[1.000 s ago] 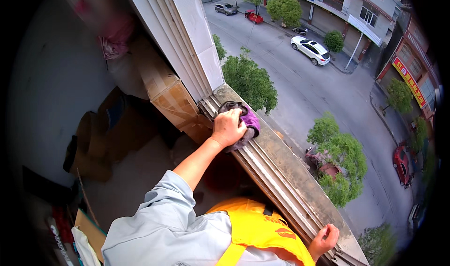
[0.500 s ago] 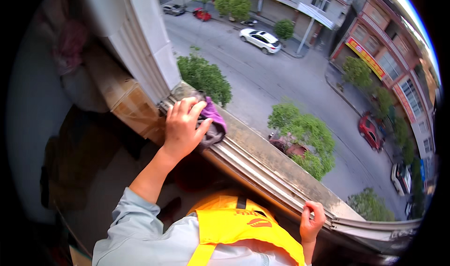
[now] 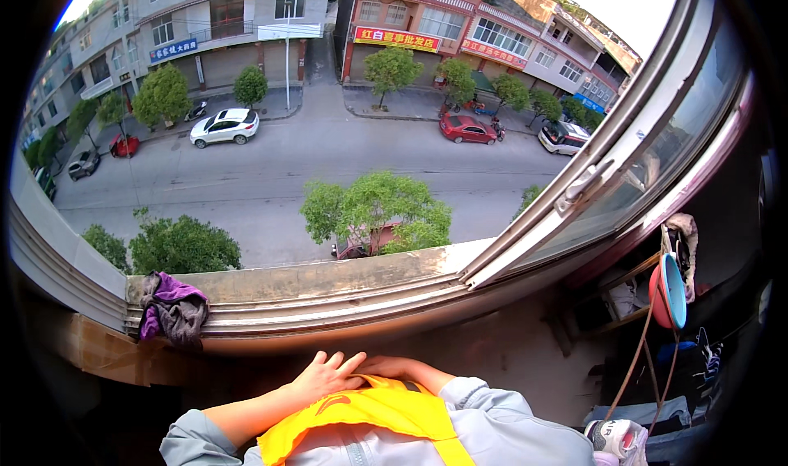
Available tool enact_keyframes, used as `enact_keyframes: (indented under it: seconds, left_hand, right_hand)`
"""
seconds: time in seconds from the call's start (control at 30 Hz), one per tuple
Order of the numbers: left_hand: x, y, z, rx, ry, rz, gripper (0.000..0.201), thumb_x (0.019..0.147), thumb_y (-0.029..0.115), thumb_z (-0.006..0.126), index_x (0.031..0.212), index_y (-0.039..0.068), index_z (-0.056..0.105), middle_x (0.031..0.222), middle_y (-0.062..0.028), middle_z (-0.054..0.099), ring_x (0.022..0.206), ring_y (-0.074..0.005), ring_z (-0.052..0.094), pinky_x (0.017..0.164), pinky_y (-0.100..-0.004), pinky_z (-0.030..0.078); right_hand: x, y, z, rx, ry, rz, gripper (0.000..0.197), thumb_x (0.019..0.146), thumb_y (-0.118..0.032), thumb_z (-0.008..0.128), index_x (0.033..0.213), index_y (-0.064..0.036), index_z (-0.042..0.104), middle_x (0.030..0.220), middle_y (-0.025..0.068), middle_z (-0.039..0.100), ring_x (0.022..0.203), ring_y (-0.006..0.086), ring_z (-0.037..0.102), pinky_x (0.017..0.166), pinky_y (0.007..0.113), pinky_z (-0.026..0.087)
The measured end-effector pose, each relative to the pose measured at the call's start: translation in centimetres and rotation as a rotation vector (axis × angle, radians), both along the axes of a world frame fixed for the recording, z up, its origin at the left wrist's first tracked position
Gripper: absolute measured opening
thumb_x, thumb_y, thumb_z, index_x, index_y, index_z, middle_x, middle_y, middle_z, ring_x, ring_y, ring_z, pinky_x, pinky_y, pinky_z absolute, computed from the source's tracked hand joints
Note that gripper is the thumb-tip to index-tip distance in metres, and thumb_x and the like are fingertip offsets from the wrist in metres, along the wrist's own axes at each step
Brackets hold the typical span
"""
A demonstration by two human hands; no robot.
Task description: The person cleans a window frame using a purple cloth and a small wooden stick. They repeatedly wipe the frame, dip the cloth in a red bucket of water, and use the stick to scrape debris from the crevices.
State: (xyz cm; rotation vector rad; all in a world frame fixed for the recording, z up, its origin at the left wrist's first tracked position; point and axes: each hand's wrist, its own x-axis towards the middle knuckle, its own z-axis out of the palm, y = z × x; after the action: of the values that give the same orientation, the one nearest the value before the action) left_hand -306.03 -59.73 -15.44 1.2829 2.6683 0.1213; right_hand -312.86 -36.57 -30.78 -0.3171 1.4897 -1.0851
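Both hands are together low in front of me, at the yellow apron. My left hand rests at the apron's upper edge, its fingers stretched and slightly apart with nothing visible in them. Close against it, my right hand lies partly behind the left fingers and the apron; its fingertips are hidden. A crumpled purple and grey rag is draped over the left end of the window track, apart from both hands.
A sliding window sash stands at the right, beyond the concrete sill a street with cars and trees. At the left is a cardboard box. A blue and red basin hangs at the right, near clothes and a wooden rack.
My left hand has let go of the rag, which stays on the track, and moved back to the apron. My right hand has left the track too. The view has swung right.
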Motion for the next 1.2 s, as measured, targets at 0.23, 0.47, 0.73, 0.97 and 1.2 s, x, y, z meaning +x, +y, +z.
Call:
enact_keyframes:
  seconds: [0.23, 0.47, 0.73, 0.97, 1.2]
  left_hand:
    - [0.3, 6.0, -2.1, -0.291, 0.422, -0.245, 0.023, 0.087, 0.027, 0.058, 0.083, 0.012, 0.075, 0.107, -0.0098, 0.064, 0.103, -0.0323, 0.058, 0.08, -0.0516, 0.043]
    - [-1.1, 8.8, -0.7, -0.211, -0.283, 0.033, 0.04, 0.093, 0.039, 0.054, 0.124, 0.016, 0.067, 0.144, -0.0132, 0.043, 0.111, -0.0325, 0.059, 0.09, -0.0562, 0.045]
    - [-1.3, 8.5, -1.1, -0.104, -0.366, 0.235, 0.042, 0.094, 0.036, 0.055, 0.129, 0.015, 0.063, 0.151, -0.0142, 0.038, 0.119, -0.033, 0.055, 0.092, -0.0561, 0.046]
    - [-2.7, 6.4, -0.5, -0.065, -0.719, 0.249, 0.051, 0.095, 0.042, 0.054, 0.14, 0.016, 0.056, 0.148, -0.0121, 0.043, 0.134, -0.0339, 0.042, 0.106, -0.0567, 0.036]
    - [-1.6, 6.9, 0.5, -0.1, -0.371, 0.393, 0.035, 0.09, 0.037, 0.057, 0.111, 0.016, 0.075, 0.142, -0.0082, 0.05, 0.124, -0.0264, 0.048, 0.098, -0.0545, 0.035]
  right_hand:
    - [1.5, 3.1, 0.6, -0.078, -0.033, -0.02, 0.036, 0.101, -0.032, 0.055, 0.118, -0.0037, 0.068, 0.115, 0.006, 0.068, 0.107, 0.0169, 0.062, 0.095, 0.032, 0.048]
    - [2.0, 5.6, -1.2, -0.109, -0.097, -0.245, 0.03, 0.102, -0.026, 0.056, 0.119, -0.004, 0.069, 0.118, 0.0054, 0.068, 0.107, 0.0154, 0.063, 0.095, 0.033, 0.05]
    - [-0.6, 4.8, 3.0, -0.282, -0.237, -0.301, 0.027, 0.1, -0.018, 0.057, 0.121, -0.0044, 0.067, 0.116, 0.0064, 0.068, 0.105, 0.0143, 0.064, 0.091, 0.028, 0.052]
    - [-1.2, 4.5, 2.9, -0.097, -0.151, -0.182, 0.032, 0.093, -0.013, 0.066, 0.123, -0.0007, 0.065, 0.114, 0.0094, 0.069, 0.102, 0.0182, 0.067, 0.091, 0.03, 0.053]
    - [-0.6, 2.2, 5.9, -0.278, -0.264, -0.37, 0.027, 0.098, -0.016, 0.059, 0.121, -0.0032, 0.066, 0.114, 0.0074, 0.069, 0.099, 0.0172, 0.067, 0.089, 0.03, 0.054]
